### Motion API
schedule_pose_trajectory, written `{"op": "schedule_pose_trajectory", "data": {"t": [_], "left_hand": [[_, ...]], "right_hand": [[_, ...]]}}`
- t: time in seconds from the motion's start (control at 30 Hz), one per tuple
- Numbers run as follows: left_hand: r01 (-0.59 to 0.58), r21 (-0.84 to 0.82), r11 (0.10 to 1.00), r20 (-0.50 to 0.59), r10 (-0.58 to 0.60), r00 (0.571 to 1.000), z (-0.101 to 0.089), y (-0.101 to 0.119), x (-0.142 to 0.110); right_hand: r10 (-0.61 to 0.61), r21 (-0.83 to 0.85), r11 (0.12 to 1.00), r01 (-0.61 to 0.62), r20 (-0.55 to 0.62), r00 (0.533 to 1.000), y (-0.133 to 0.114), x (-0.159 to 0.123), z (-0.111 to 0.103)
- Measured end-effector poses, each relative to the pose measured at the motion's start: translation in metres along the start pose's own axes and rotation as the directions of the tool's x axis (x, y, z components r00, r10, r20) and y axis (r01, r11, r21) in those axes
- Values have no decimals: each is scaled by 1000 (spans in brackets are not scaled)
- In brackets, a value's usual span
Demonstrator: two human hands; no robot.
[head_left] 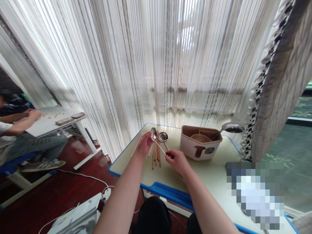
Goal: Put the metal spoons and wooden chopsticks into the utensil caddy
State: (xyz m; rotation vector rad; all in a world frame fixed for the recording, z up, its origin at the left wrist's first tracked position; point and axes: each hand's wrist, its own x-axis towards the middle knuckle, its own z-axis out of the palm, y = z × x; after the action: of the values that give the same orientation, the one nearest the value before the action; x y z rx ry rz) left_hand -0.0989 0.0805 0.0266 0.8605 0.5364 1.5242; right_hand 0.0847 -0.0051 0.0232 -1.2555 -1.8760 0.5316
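Note:
My right hand (177, 160) pinches the handle end of a metal slotted spoon (154, 137), whose bowl is lifted near my left hand (144, 144). My left hand rests with curled fingers by the spoon's bowl and over the tops of several wooden chopsticks (156, 154) lying on the small table (214, 175). A second slotted spoon (163, 137) lies just right of the chopsticks. A beige utensil holder (200, 143) stands to the right, with a metal ladle (231, 127) leaning out of it.
The table has a blue rim (165, 191) and stands against white string curtains (146, 65). A heavy patterned curtain (278, 81) hangs at right. At left a seated person (19, 136) works at another white table (53, 121). Cables (83, 177) lie on the dark red floor.

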Motion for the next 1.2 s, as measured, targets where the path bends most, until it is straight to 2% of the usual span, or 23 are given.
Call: {"op": "schedule_pose_trajectory", "data": {"t": [0.07,0.17,0.33,0.43,0.57,0.7,0.8,0.9,1.03,1.2], "left_hand": [[-2,3,1000,12,2,1000,0,2,-1],[-31,30,999,-26,32,999,0,1,0],[-92,60,994,-91,98,991,0,-2,0],[-47,73,996,-82,53,995,1,-1,-1],[44,108,993,6,-45,999,11,6,3],[20,164,986,82,-34,996,36,18,10],[-33,226,973,114,7,993,66,27,14],[-125,332,935,158,75,985,100,36,15],[-175,397,901,263,71,962,138,45,8],[-166,399,902,347,19,938,168,47,-5]], "right_hand": [[4,-19,1000,-4,-6,1000,-2,-1,1],[-8,-5,1000,9,18,1000,-4,-3,4],[57,104,993,-62,50,997,-11,-3,5],[101,121,987,-108,60,993,-11,-4,2],[110,145,983,-114,37,993,-6,-4,-1],[142,257,957,-132,-20,990,-1,-1,1],[166,429,894,-127,-54,985,-3,3,0],[189,563,820,-106,-91,978,-6,5,-9],[221,591,801,-96,-143,965,-4,3,-28],[202,575,818,-30,-239,950,9,-4,-47]]}}
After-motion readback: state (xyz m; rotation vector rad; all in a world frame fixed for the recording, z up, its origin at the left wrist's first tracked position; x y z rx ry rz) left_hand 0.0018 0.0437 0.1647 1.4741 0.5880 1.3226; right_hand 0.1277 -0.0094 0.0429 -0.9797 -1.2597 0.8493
